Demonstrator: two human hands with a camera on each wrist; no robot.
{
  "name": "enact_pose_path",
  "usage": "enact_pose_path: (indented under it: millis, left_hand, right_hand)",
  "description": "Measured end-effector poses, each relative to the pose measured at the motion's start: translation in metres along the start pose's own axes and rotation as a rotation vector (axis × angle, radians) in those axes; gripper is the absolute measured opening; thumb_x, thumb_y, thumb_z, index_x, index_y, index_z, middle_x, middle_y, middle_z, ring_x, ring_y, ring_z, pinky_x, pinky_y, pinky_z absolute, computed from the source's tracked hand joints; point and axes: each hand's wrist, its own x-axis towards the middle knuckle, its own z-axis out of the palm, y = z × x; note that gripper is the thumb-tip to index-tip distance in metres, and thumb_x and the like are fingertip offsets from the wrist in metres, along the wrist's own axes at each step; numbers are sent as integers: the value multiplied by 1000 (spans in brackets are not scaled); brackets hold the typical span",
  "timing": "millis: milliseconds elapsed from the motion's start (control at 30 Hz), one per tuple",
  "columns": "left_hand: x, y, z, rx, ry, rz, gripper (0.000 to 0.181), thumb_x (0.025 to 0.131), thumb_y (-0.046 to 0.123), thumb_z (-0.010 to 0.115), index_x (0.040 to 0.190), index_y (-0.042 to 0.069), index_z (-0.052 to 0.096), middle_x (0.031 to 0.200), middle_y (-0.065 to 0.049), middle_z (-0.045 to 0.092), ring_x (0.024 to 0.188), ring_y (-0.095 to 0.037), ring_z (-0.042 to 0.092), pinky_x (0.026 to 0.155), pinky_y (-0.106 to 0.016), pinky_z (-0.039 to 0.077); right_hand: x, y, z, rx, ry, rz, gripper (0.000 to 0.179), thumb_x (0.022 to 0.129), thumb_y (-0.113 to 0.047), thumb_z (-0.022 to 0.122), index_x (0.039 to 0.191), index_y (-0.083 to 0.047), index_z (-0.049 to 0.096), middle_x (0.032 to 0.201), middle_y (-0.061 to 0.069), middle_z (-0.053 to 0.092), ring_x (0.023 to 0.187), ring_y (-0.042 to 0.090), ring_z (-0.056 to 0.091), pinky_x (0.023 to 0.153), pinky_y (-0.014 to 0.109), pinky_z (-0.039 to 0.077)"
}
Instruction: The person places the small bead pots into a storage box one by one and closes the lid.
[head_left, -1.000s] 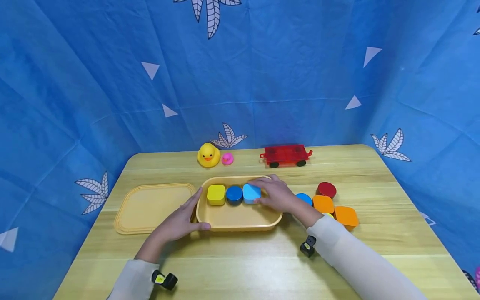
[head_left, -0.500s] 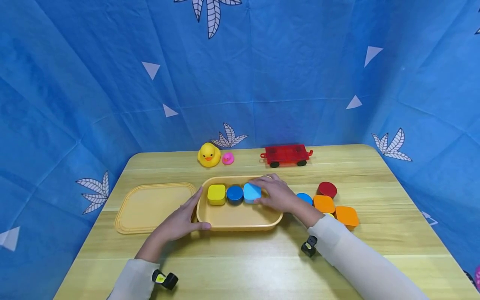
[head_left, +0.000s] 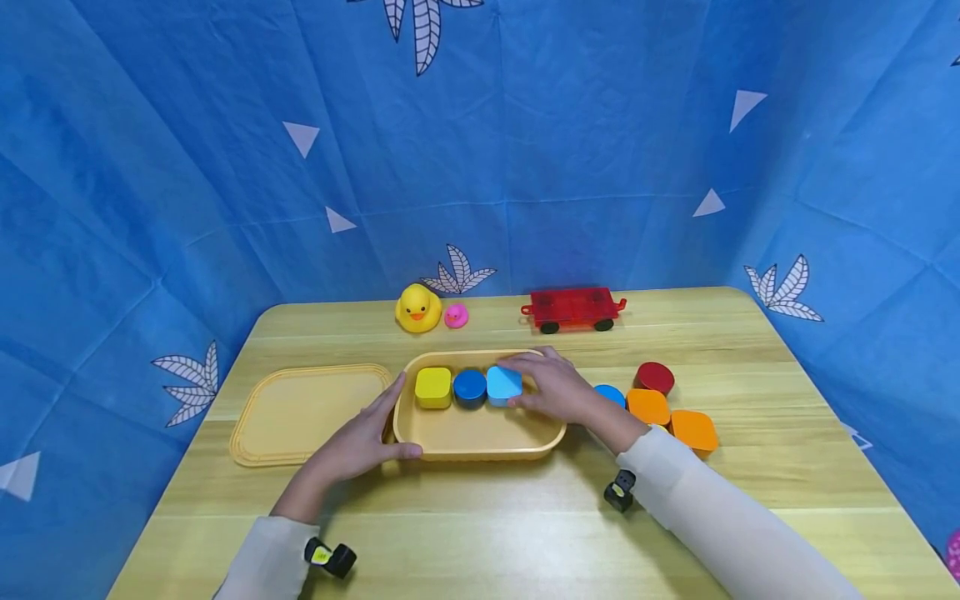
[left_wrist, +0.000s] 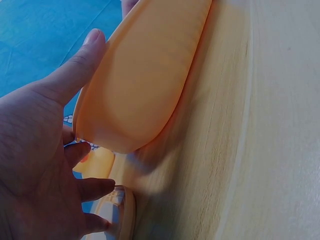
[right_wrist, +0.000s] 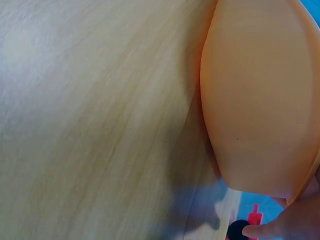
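My left hand (head_left: 358,443) spans the left end of a pale orange tub (head_left: 480,455), thumb at the front rim and fingers at the end wall. In the left wrist view its thumb (left_wrist: 75,65) lies along the rim of the tub (left_wrist: 145,75). Reaching over the right side, my right hand (head_left: 557,390) pinches a light blue square block (head_left: 503,385) inside the tub. A dark blue round block (head_left: 470,388) and a yellow square block (head_left: 433,387) sit to its left in a row. The tub wall (right_wrist: 260,100) hides the blocks in the right wrist view.
A matching flat lid (head_left: 307,412) lies left of the tub. At the right are two orange blocks (head_left: 693,432), a red round block (head_left: 655,378) and a blue one (head_left: 611,395) partly behind my forearm. A yellow duck (head_left: 417,308), pink duck (head_left: 456,316) and red wagon (head_left: 573,309) stand behind.
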Motion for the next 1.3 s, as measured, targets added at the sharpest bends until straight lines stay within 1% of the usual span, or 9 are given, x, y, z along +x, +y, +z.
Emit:
enact_pose_path:
  millis: [100, 300, 433, 500, 700, 967, 1133, 1300]
  left_hand:
    - [0, 1, 0, -4, -2, 1, 118, 85, 58, 78, 168, 26, 0, 173, -10, 10, 156, -42, 19, 121, -62, 26]
    - [0, 0, 1, -17, -6, 1, 117, 86, 56, 79, 168, 27, 0, 174, -10, 9, 156, -41, 18, 122, -61, 24]
    - [0, -2, 2, -6, -4, -1, 117, 86, 57, 78, 168, 27, -1, 173, -9, 9, 156, -40, 19, 122, -61, 25]
    - [1, -3, 2, -2, -3, -2, 118, 85, 58, 78, 168, 27, -1, 173, -10, 10, 156, -41, 19, 122, -61, 25]
    - [1, -2, 1, -2, -1, 1, 118, 86, 58, 78, 167, 28, -1, 173, -10, 10, 156, -41, 19, 122, -61, 25]
    - [1, -1, 1, -5, -6, -7, 117, 86, 56, 78, 167, 28, -1, 173, -10, 9, 156, -41, 18, 122, -61, 25]
    - [1, -1, 1, -5, -8, -16, 117, 86, 57, 78, 167, 29, -2, 173, -10, 9, 156, -41, 18, 122, -61, 24]
    - [1, -1, 1, -2, -13, -26, 118, 86, 58, 78, 167, 29, -2, 174, -10, 8, 156, -41, 18, 122, -61, 24]
  right_hand:
    - [0, 0, -1, 9, 9, -4, 69, 89, -31, 83, 150, -13, 56, 148, 11, 59, 142, 37, 46, 119, 64, 27]
    - [-6, -1, -6, 38, 34, -15, 69, 89, -31, 83, 149, -11, 57, 148, 12, 58, 139, 40, 47, 113, 61, 38]
    - [-13, 0, -14, 52, 58, -18, 68, 88, -30, 84, 148, -11, 58, 148, 12, 59, 140, 39, 46, 114, 60, 38]
    - [-18, 1, -18, 73, 62, -3, 67, 89, -30, 83, 148, -12, 57, 149, 11, 58, 142, 39, 44, 114, 61, 38]
    - [-39, 6, -31, 120, 78, 38, 69, 91, -30, 82, 151, -13, 54, 154, 13, 52, 145, 41, 39, 114, 65, 37]
    - [-73, 20, -42, 122, 105, 101, 71, 90, -29, 82, 153, -14, 52, 156, 14, 49, 146, 43, 38, 112, 70, 36]
    - [-93, 31, -46, 100, 103, 143, 71, 91, -30, 81, 153, -14, 51, 154, 16, 50, 145, 44, 38, 111, 72, 34]
    - [-109, 42, -44, 98, 113, 161, 72, 90, -27, 82, 152, -10, 51, 154, 18, 50, 144, 45, 38, 110, 71, 36]
